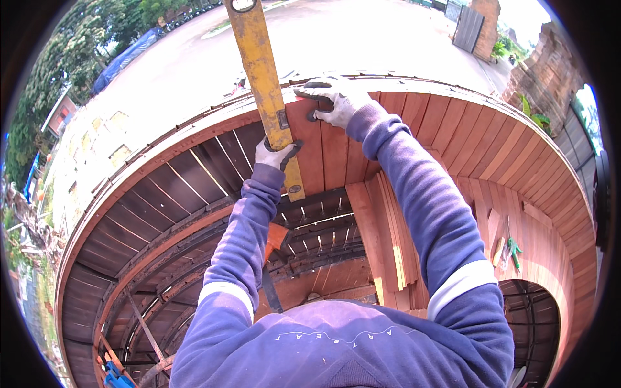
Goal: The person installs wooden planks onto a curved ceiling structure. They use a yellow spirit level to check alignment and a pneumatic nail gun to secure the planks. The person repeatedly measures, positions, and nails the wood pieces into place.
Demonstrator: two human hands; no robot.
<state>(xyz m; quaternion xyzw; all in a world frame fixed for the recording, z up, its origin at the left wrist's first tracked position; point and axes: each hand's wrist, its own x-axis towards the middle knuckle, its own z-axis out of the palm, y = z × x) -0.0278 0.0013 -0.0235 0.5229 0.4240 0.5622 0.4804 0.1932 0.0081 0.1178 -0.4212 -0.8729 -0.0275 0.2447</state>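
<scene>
A long yellow spirit level [262, 71] stretches from beyond the curved roof edge back toward me, lying along the left side of a reddish-brown wooden plank [304, 139]. My left hand [277, 154], in a grey-white work glove with dark fingertips, is closed around the level near its close end. To the right, my right hand [337, 102] wears a matching glove. Its thumb and fingers are spread in a C shape on the plank ends at the outer rim, with a gap between them. Part of its fingertips is hidden at the edge.
Fitted planks [466, 126] curve away to the right; dark slats [174, 174] with light gaps lie left. Loose boards [385, 233] lean below my right arm. An orange tool [276, 240] is partly hidden by my left arm. Green-handled pliers [514, 251] lie at right.
</scene>
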